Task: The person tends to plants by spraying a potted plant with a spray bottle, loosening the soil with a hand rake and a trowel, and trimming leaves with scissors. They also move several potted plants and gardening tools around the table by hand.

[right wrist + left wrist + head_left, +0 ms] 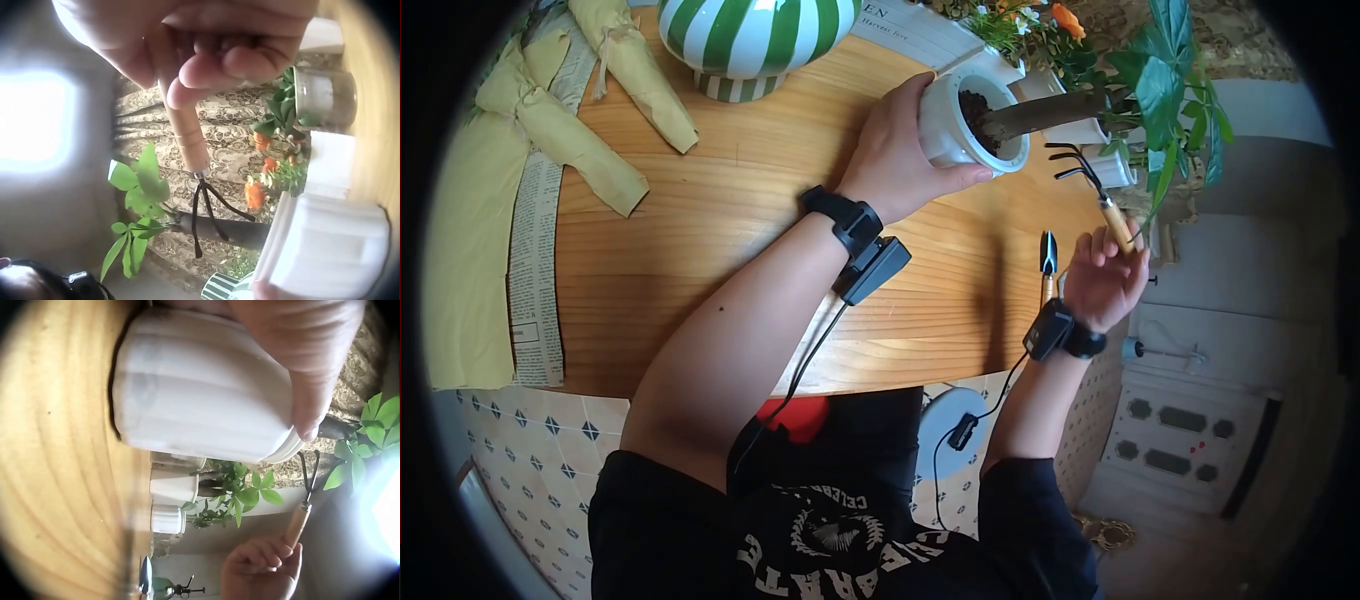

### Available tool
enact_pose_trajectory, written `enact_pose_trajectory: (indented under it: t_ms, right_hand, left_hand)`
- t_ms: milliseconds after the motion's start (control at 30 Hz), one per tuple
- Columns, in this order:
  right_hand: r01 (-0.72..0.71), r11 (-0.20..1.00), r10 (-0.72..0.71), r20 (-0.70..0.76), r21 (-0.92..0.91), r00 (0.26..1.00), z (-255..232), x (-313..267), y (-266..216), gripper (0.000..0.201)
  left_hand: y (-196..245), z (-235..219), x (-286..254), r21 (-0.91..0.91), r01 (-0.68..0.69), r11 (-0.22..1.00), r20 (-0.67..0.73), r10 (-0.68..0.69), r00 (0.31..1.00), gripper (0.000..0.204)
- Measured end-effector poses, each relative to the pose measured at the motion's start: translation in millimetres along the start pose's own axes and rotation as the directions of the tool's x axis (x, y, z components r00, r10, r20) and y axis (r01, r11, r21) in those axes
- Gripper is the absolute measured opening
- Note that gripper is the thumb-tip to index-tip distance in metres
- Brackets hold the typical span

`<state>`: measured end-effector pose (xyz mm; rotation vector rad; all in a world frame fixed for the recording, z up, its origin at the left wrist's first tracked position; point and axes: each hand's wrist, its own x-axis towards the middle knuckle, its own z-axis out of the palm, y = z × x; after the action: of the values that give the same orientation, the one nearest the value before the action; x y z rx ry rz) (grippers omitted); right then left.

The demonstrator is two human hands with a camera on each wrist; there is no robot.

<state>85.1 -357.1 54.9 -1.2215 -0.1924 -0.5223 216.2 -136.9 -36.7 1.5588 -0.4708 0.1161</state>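
A white pot (pixel 945 120) with dark soil and a thick-stemmed green plant (pixel 1165 80) stands on the wooden table. The left hand (pixel 900 155) grips the pot's side, its thumb near the rim, as the left wrist view also shows on the pot (pixel 200 387). Fingers of the right hand (pixel 1108 275) curl round the wooden handle of a small three-pronged rake (pixel 1115 222). In the right wrist view the rake's black prongs (pixel 209 212) hang in the air beside the stem, above the pot's rim (pixel 275 244), apart from the soil.
A small trowel (pixel 1049 255) lies near the right wrist. A green-and-white striped pot (pixel 750 35) and yellow paper-wrapped bundles (pixel 580 150) are at the left, over newsprint (pixel 535 290). Orange flowers (pixel 1068 20) and several smaller potted plants line the far side. A spray bottle (pixel 164 588) stands beyond.
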Motion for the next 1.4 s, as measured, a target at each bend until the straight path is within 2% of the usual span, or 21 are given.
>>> enact_pose_trajectory:
  t_ms: [133,167,200,300,367,500,633,733,800,867,900,933,1200,1400]
  right_hand:
    - [-0.043,0.998,0.035,-0.193,-0.036,0.980,24.5,-29.0,-6.4,0.043]
    - [-0.109,0.992,0.100,-0.135,-0.060,0.986,27.7,-34.0,-5.4,0.046]
    - [-0.105,0.985,0.076,-0.194,-0.139,0.978,33.3,-38.7,0.0,0.047]
    - [-0.133,0.982,0.102,-0.223,-0.130,0.970,45.4,-45.7,10.8,0.048]
    - [-0.136,0.980,0.092,-0.280,-0.142,0.956,52.2,-50.5,16.5,0.049]
    - [-0.233,0.964,0.173,-0.363,-0.129,0.915,50.1,-60.0,33.3,0.047]
    - [-0.285,0.952,0.225,-0.376,-0.111,0.899,43.6,-68.1,37.2,0.040]
    - [-0.323,0.921,0.233,-0.358,-0.217,0.904,51.0,-75.6,42.5,0.036]
    - [-0.391,0.897,0.328,-0.285,-0.204,0.901,54.5,-78.5,45.5,0.033]
    - [-0.444,0.862,0.367,-0.305,-0.243,0.879,61.3,-80.6,58.6,0.032]
    - [-0.499,0.840,0.453,-0.234,-0.212,0.861,59.2,-81.9,63.6,0.031]
    - [-0.542,0.801,0.496,-0.226,-0.255,0.838,58.4,-81.9,69.0,0.031]
    - [-0.533,0.823,0.523,-0.103,-0.197,0.846,44.2,-77.5,69.4,0.032]
    - [-0.526,0.822,0.513,-0.119,-0.219,0.850,46.0,-77.3,71.1,0.030]
  left_hand:
    - [-3.4,4.4,-1.5,-0.008,-0.095,0.995,-0.053,0.095,0.994,0.096]
    - [-4.5,4.9,-2.0,0.009,-0.108,0.994,-0.059,0.108,0.992,0.095]
    - [-5.5,5.1,-1.7,0.028,-0.121,0.992,-0.063,0.123,0.990,0.094]
    - [-8.0,6.9,-1.1,0.036,-0.138,0.990,-0.076,0.140,0.987,0.096]
    - [-6.7,6.8,-1.3,0.044,-0.136,0.990,-0.083,0.139,0.987,0.097]
    - [-2.8,3.0,-3.6,0.047,-0.097,0.994,-0.076,0.100,0.992,0.100]
    - [0.6,0.2,-3.4,0.051,-0.025,0.998,-0.057,0.028,0.998,0.103]
    - [2.9,0.4,-3.5,0.046,0.010,0.999,-0.039,-0.008,0.999,0.104]
    - [1.7,0.3,-2.9,0.041,0.010,0.999,-0.035,-0.009,0.999,0.104]
    - [-0.4,1.8,-3.5,0.054,-0.019,0.998,-0.072,0.023,0.997,0.103]
    - [-1.2,2.7,-3.4,0.061,-0.034,0.998,-0.090,0.040,0.995,0.103]
    - [-2.1,3.2,-2.7,0.051,-0.054,0.997,-0.092,0.058,0.994,0.103]
    - [-7.2,5.0,-1.0,0.015,-0.128,0.992,-0.095,0.128,0.987,0.102]
    - [-8.1,6.6,-1.4,0.021,-0.115,0.993,-0.078,0.116,0.990,0.102]
